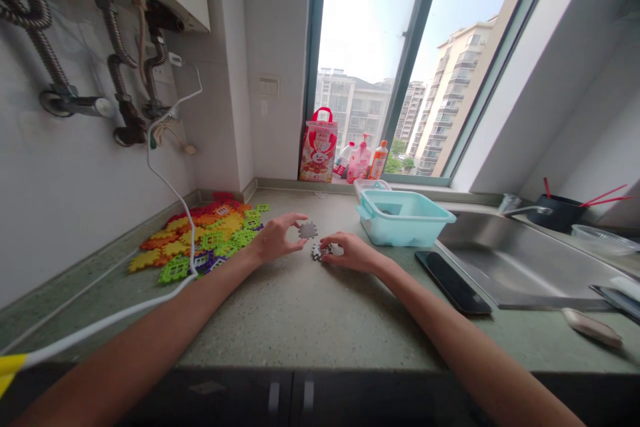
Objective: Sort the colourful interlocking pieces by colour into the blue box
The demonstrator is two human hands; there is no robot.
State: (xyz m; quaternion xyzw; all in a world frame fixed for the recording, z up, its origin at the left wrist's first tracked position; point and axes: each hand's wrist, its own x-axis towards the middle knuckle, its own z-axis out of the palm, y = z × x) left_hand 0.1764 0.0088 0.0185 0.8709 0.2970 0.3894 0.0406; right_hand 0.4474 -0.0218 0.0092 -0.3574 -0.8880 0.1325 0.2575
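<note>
Between the thumb and fingers of my left hand [274, 237] is a flat grey building tile [308, 230] with notched edges, held just above the counter. Close beside it, my right hand [353, 252] pinches a second grey notched tile [318, 253], which sits low at the counter surface; the fingers cover part of it. To the left of my left hand lies a spread of coloured notched tiles [213, 235], red, orange, yellow, green and purple. A light-blue plastic tub [405, 230] stands to the right of my right hand, with something dark inside.
A black phone [453, 283] lies beside the steel sink [520, 260]. A white cable [165, 173] runs down across the coloured tiles. Along the window stand a pink bag [319, 150], a pink pump bottle [359, 161] and an orange bottle [379, 161].
</note>
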